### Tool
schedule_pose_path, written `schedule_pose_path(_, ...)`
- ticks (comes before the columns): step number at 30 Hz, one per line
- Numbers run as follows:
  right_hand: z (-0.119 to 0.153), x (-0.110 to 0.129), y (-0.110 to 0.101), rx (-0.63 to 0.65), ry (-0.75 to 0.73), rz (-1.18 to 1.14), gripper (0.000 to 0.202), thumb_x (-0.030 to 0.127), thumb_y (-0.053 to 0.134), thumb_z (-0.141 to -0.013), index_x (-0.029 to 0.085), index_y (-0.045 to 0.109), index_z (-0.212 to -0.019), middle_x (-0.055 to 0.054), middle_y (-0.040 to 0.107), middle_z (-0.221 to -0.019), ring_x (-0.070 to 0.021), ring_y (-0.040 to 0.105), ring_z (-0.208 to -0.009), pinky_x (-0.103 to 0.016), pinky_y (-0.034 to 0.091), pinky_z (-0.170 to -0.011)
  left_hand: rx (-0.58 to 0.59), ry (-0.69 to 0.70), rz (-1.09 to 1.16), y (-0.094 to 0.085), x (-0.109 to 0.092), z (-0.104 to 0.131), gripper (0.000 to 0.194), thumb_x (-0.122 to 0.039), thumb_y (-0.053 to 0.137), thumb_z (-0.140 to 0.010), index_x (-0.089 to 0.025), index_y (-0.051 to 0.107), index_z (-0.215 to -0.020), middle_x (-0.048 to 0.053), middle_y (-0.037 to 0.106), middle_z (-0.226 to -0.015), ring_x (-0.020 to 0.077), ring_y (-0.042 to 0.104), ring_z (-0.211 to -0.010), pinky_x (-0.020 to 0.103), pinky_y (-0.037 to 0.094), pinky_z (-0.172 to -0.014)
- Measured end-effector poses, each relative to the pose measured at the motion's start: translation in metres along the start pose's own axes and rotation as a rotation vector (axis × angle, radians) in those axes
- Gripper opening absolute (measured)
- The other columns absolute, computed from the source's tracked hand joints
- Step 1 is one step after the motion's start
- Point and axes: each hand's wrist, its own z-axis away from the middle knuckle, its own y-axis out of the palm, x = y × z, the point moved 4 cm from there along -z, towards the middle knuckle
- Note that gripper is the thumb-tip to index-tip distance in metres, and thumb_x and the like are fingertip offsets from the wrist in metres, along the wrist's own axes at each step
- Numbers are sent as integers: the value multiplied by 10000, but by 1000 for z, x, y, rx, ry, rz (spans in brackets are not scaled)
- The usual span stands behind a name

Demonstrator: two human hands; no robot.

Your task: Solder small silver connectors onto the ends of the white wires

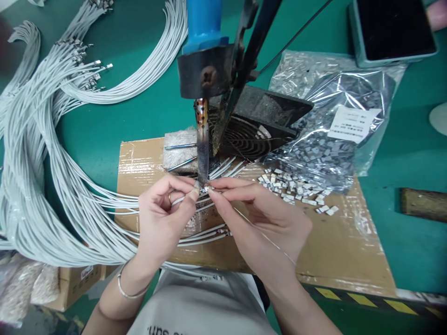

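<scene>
Glossy plastic bag (366, 93) (v. crinkly), scorched metal barrel (203, 144), smooth cables (31, 200), part-shiny cardbd (338, 246)

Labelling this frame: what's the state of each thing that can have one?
Blue-handled soldering iron: clamped, tip down
Left hand: closed, pinching white cable
Right hand: closed, pinching thin silvery wire
Black fan: tilted, running unclear
Pale-green rectangular device: screen dark
Brown cardboard sheet: flat
Clear labelled plastic bag: part-filled, seal unclear

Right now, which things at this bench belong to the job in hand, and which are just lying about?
Likely in the job:
soldering iron, tip at the left hand and right hand
white cables
loose connector pieces
clear bag of similar pieces
cardboard sheet
fan, probably

Likely just lying about:
dark-screened device
brown block, right edge
</scene>
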Motion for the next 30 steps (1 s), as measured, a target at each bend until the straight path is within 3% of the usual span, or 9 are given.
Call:
schedule_pose_path(23,0,1,1,-24,-58,42,215,61,783,-951,267,790,-889,16,859,-998,-168,815,-954,-308,639,-859,6,-7,32,4,-3,-1,169,-46,842,-757,-180,755,-702,23,781,-838,50,538,-510,157,369,-437)
schedule_pose_path(30,1,1,1,-32,-74,39,218,51,782,-948,264,796,-902,5,855,-991,-182,814,-944,-334,644,-851,-3,14,3,3,-4,1,157,-58,835,-784,-181,764,-716,38,789,-851,72,593,-544,161,419,-455)
